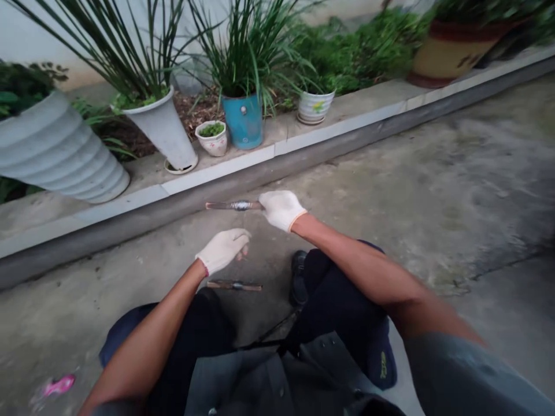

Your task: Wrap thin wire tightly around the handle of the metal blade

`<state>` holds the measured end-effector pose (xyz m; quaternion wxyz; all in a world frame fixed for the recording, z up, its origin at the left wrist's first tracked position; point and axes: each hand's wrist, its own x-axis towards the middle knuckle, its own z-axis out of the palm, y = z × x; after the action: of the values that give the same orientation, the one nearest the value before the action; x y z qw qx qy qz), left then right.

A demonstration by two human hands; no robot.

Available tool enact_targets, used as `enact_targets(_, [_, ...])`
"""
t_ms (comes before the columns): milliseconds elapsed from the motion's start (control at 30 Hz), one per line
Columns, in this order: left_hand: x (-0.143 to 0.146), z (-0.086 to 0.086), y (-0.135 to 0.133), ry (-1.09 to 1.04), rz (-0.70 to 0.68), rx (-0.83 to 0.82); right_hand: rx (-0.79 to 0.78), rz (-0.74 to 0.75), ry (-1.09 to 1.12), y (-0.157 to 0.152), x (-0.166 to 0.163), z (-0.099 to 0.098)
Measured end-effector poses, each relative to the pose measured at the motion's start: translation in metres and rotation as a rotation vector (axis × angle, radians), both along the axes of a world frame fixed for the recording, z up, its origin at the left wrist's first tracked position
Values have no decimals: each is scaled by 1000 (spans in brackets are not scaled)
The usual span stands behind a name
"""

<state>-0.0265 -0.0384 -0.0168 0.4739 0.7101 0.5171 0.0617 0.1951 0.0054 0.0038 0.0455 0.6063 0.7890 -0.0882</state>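
The right hand [281,209] is gripping one end of a stick [234,205], holding it level above the concrete floor [433,173]. The left hand [223,248], loosely curled and holding nothing, is hovering over another stick [234,285] lying on the floor.

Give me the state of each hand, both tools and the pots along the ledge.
Right hand in white glove: closed on brown wrapped stick, held level.
Left hand in white glove: holds nothing I can make out.
Second brown stick: lying on concrete.
White cone pot: tilted.
Blue pot: upright.

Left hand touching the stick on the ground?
Apart. In the head view, the left hand is raised, with bare concrete showing between it and the stick on the ground.
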Motion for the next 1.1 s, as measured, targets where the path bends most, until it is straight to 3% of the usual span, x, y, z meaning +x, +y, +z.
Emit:
enact_targets(67, [-2, 0, 4, 25, 24, -10, -13, -8, -32, 1, -5, -1])
enact_targets(233, [-13, -3, 13, 236, -56, 205, -49, 10, -120, 1, -19, -8])
enact_targets(433, [-16, -11, 18, 221, -76, 80, -113, 58, -218, 9, -25, -26])
enact_targets(600, [-22, -1, 27, 149, 23, 164, -167, 260, -192, -1, -12, -24])
enact_targets(800, [-30, 5, 31, -86, 53, -45, -356, 534, 33, -9, 22, 2])
enact_targets(900, [-28, 0, 26, -247, 29, -117, -359, 444, 246, -8, 32, 17])
enact_targets(967, [-24, -5, 22, -355, 85, -174, -292, 345, 339, -6, 33, 23])
enact_targets(1100, [-18, -14, 16, -423, 194, -182, -131, 170, 315, 3, 26, 24])
